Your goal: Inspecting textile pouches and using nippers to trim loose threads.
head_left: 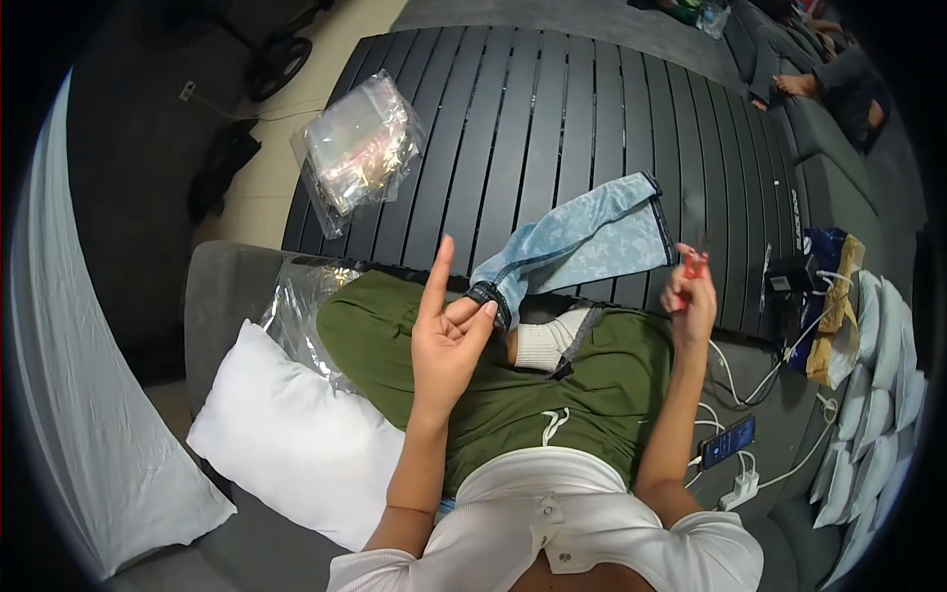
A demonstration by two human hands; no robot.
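A light blue patterned cloth tube (592, 232), shaped like a sleeve and trimmed in black at both ends, lies slanting across the near edge of the slatted table. Its narrow, gathered end is pinched between the thumb and fingers of my left hand (449, 345), whose index finger points straight up. The wide end rests flat on the slats, near my right hand (691, 301). That hand is closed round red-handled scissors (696, 264), their blurred dark blades pointing away from me. The scissors are apart from the cloth.
On the black slatted table (473, 128) lies a stack of clear plastic bags (360, 148). A white pillow (296, 434) sits at my left. To my right are a phone (728, 442), white cables and stacked pale cloth pieces (863, 395). Another person's foot (794, 85) shows far right.
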